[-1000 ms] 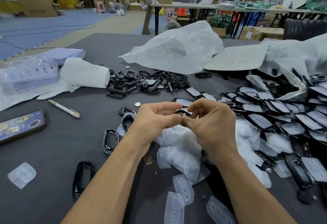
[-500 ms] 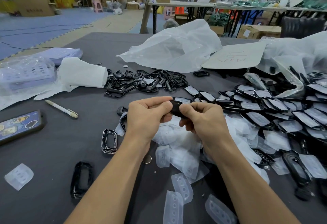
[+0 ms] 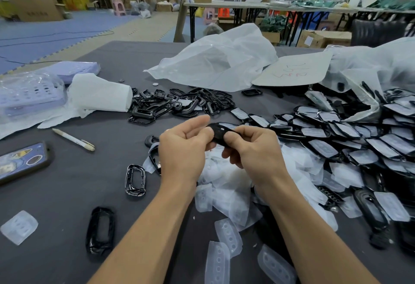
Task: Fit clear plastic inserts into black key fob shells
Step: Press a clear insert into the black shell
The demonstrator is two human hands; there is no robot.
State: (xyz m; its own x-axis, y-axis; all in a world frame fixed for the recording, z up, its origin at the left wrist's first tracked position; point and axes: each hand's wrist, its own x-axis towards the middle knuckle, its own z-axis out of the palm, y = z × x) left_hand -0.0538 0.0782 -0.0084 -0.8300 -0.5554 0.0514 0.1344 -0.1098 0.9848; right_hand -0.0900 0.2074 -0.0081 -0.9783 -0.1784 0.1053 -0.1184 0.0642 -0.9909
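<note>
Grey table [image 3: 67,194] carried clear inserts [image 3: 226,194] heaped at 6 o'clock. Left hand [image 3: 183,149] and right hand [image 3: 251,151] together pinched a single black shell [image 3: 219,134], raised at centre. Judged best: thumbs pressing evenly round the rim, so the insert seated flush.

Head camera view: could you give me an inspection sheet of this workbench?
Surface: dark grey table, crowded.
Job's things: black key fob shell held up; clear plastic inserts heaped beneath; fitted shells piled right; empty black frames piled behind.
Clutter: white pen, phone in patterned case, crumpled white plastic bag.
Hands: left hand and right hand both pinch the shell.
Cables: thin dark cable on the blue floor mat.
Surroundings: cardboard boxes, folding tables.
</note>
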